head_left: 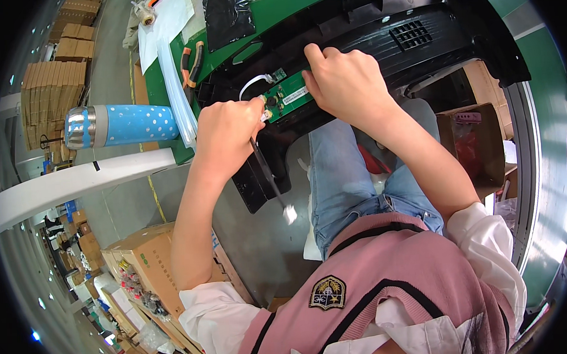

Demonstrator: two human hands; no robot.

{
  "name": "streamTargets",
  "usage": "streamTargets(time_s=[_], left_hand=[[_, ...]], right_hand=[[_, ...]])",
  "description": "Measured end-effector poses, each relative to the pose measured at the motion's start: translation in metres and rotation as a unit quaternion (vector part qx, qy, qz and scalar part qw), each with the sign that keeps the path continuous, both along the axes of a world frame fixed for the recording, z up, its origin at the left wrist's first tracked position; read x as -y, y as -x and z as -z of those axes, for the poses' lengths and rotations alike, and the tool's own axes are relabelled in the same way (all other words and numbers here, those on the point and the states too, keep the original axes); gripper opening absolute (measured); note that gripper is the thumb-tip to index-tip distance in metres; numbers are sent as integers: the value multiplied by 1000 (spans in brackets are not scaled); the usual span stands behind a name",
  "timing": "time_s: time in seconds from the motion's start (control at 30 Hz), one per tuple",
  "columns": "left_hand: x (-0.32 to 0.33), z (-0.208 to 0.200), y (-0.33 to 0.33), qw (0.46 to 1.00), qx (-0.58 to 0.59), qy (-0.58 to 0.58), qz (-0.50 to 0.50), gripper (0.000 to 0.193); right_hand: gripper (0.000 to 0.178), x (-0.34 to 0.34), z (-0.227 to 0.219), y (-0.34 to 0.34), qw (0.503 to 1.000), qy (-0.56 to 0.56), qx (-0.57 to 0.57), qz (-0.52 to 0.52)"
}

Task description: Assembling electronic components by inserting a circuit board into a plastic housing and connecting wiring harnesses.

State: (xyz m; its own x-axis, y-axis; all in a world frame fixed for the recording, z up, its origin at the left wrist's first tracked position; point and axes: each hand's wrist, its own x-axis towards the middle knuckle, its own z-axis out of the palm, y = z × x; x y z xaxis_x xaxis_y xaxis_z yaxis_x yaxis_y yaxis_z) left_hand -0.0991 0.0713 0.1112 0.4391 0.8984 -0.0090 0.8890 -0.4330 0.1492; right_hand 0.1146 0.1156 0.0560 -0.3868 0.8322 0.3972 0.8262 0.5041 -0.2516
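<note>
A green circuit board (291,95) lies along the near edge of a large black plastic housing (379,59). My left hand (230,134) is closed in a pinch at the board's left end, by its connectors. From under its fingers hangs a black cable (265,168) with a white plug (289,214) at the loose end. My right hand (348,82) is closed over the board's right end, thumb and fingertips against it. A short white cable (252,82) curves from the board's left side to a small green board (279,74) on the housing. The pinched cable end is hidden.
Orange-handled pliers (192,66), clear plastic strips (174,87) and a black plastic bag (227,18) lie on the green table (270,10). A blue dotted bottle (126,125) lies at the left. An open cardboard box (449,141) stands at the right.
</note>
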Motion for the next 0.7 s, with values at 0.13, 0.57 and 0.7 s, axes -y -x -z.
streamTargets(time_s=[0.13, 0.57, 0.7], left_hand=[[-5, -1, 2, 1000, -9, 16, 20, 15], [-1, 3, -4, 991, -84, -44, 94, 15], [-3, 3, 4, 995, -34, -22, 87, 16]], right_hand=[[23, -2, 2, -1, 1000, 1, 11, -10], [21, 1, 8, 3, 1000, -19, 22, -5], [21, -1, 6, 0, 999, -33, 18, -14]])
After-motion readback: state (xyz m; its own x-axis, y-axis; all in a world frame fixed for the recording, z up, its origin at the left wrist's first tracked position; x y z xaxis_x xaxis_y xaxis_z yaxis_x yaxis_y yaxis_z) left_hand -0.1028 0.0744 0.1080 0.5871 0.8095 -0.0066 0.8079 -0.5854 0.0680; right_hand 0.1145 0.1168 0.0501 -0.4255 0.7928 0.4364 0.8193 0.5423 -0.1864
